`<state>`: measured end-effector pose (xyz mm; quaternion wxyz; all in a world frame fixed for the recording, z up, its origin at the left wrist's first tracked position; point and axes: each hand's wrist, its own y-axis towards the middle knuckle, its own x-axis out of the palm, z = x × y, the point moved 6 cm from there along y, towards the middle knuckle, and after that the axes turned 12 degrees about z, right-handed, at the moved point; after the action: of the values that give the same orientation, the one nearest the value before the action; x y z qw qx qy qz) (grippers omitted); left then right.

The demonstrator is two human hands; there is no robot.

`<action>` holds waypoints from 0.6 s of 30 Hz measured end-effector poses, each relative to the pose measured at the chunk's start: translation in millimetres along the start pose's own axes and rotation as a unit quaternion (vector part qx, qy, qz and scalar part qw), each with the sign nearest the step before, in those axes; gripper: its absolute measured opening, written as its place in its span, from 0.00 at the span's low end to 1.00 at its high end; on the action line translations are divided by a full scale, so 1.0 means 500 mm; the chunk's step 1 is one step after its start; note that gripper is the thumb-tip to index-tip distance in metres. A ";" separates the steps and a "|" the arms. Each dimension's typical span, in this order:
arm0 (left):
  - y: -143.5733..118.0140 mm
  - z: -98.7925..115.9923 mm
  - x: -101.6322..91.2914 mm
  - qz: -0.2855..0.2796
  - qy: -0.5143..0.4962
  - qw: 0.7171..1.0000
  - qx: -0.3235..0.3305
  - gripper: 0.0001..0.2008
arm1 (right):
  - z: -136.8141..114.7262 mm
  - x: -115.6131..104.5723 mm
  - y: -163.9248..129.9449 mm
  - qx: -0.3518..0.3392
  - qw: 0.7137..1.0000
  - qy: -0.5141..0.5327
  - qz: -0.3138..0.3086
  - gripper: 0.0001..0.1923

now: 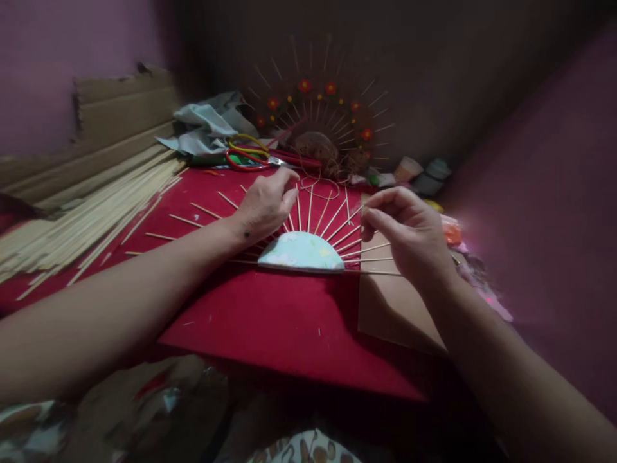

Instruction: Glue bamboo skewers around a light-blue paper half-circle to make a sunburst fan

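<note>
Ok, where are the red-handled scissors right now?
In the head view, the red-handled scissors lie at the far edge of the red mat, left of centre, just beyond the left hand and beside the crumpled grey cloth.

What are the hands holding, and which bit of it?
The right hand pinches one thin stick of the half-round fan piece near its outer tip. The left hand rests on the sticks and grips nothing clearly.

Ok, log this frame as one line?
left hand: resting on thin wooden skewers | right hand: pinching one skewer | skewers fan from pale fabric-covered half-disc | surface: red felt sheet
</note>
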<state>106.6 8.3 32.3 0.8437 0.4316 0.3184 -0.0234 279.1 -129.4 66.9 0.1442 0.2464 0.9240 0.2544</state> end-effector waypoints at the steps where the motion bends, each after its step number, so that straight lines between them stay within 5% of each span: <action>1: -0.006 0.014 0.003 -0.020 0.000 1.000 0.014 0.14 | 0.003 -0.014 0.001 0.001 1.000 0.007 0.014 0.06; 10: -0.090 0.098 0.074 -0.259 0.074 0.952 0.145 0.31 | 0.029 -0.127 -0.001 -0.033 0.990 0.046 0.131 0.12; 18: -0.105 0.102 0.084 -0.300 0.146 0.921 0.200 0.34 | 0.013 -0.132 -0.024 -0.053 0.989 0.008 0.140 0.12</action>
<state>149.8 -52.5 -6.8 0.6372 0.4742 0.5415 -0.2755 332.4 -170.8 64.1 0.1125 0.3630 0.8669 0.3226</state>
